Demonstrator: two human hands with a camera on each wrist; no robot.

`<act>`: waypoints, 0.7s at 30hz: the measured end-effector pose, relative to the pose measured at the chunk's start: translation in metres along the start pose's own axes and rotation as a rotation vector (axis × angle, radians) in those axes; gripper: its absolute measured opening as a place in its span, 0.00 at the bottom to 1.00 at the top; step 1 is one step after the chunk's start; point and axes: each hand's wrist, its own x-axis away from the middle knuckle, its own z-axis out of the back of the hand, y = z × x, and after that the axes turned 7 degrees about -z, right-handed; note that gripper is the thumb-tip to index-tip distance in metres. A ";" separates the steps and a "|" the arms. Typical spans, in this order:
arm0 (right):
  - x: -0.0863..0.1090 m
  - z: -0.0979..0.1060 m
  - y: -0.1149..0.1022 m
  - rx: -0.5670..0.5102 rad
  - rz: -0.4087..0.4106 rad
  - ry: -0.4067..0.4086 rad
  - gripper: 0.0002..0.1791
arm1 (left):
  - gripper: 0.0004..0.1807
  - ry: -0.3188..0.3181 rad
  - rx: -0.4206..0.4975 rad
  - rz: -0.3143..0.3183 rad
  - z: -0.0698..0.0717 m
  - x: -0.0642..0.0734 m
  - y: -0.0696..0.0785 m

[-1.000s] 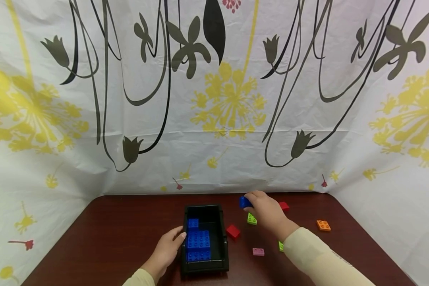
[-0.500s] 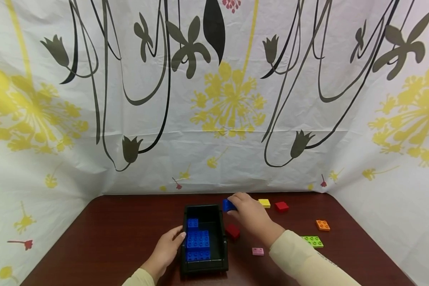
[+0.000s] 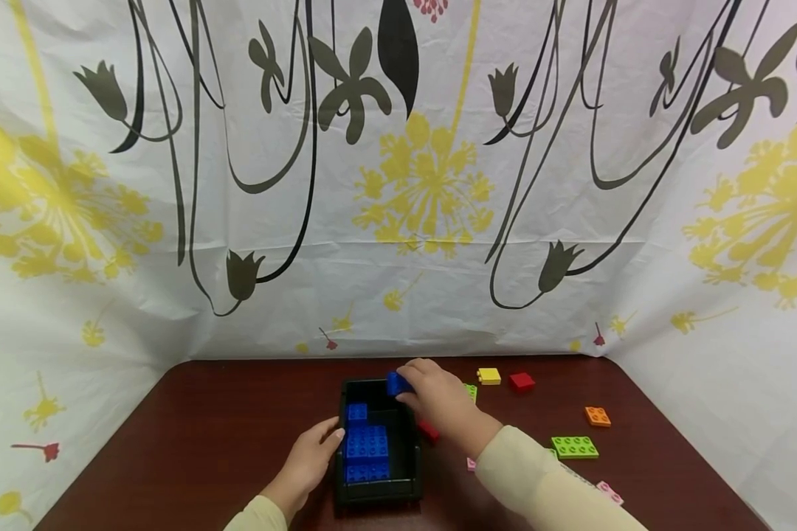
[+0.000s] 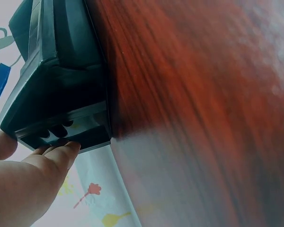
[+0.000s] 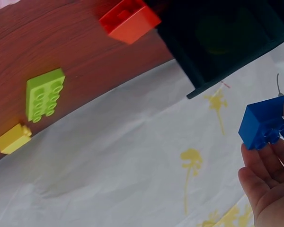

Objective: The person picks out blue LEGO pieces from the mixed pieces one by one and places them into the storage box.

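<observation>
A black plastic bin [image 3: 408, 488] sits on the table with several blue bricks [image 3: 367, 444] along its left side. My left hand [image 3: 308, 459] grips the bin's left wall, and the left wrist view shows the thumb [image 4: 2, 145] and fingers [image 4: 57, 153] at its edge. Over the bin's far right part, my right hand [image 3: 438, 394] pinches a blue brick [image 3: 396, 383] between thumb and fingers. The right wrist view shows this blue brick [image 5: 265, 124] with its studs toward the fingers, apart from the bin.
Right of the bin lie a red brick [image 3: 428, 431], a yellow brick [image 3: 488, 376], another red brick [image 3: 522, 381], an orange brick [image 3: 598, 417], a green brick [image 3: 574, 447] and a pink brick [image 3: 609, 493]. A patterned cloth [image 3: 398, 295] hangs behind the table [image 3: 226, 428].
My right hand has moved left with the blue brick, from right of the bin to above its far right part. My left hand has stayed on the bin.
</observation>
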 end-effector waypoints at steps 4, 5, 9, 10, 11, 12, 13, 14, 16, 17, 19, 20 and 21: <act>-0.002 -0.005 -0.006 0.010 0.008 -0.020 0.21 | 0.30 0.000 -0.001 0.000 0.000 0.000 0.000; -0.003 -0.007 -0.007 0.016 0.011 -0.026 0.21 | 0.30 0.000 0.000 0.001 0.000 0.000 0.000; -0.007 -0.014 -0.013 0.065 0.013 -0.052 0.20 | 0.31 0.004 0.000 -0.005 -0.001 0.000 0.000; -0.008 -0.016 -0.014 0.084 0.013 -0.056 0.20 | 0.31 0.004 0.000 -0.007 -0.001 0.000 0.000; -0.009 -0.018 -0.015 0.100 0.009 -0.063 0.20 | 0.30 0.005 0.002 -0.007 -0.001 0.001 0.000; -0.010 -0.020 -0.017 0.115 0.005 -0.070 0.20 | 0.30 0.006 0.003 -0.009 0.000 0.001 0.000; -0.011 -0.022 -0.017 0.128 0.004 -0.074 0.20 | 0.29 0.008 0.004 -0.011 0.000 0.001 0.000; -0.012 -0.024 -0.018 0.136 0.003 -0.078 0.20 | 0.29 0.009 0.005 -0.010 0.000 0.000 0.000; -0.014 -0.027 -0.020 0.153 0.006 -0.084 0.20 | 0.29 0.008 0.007 -0.007 0.000 0.000 0.000; -0.015 -0.029 -0.020 0.158 0.007 -0.088 0.19 | 0.29 0.007 0.008 -0.005 0.000 0.000 0.001; -0.017 -0.032 -0.022 0.174 0.014 -0.097 0.18 | 0.30 0.002 0.004 0.000 0.000 0.000 0.001; -0.018 -0.033 -0.022 0.184 0.019 -0.103 0.18 | 0.30 0.001 0.003 0.003 0.000 0.000 0.001; -0.019 -0.034 -0.023 0.195 0.022 -0.108 0.17 | 0.30 0.000 0.001 0.004 -0.001 0.000 0.001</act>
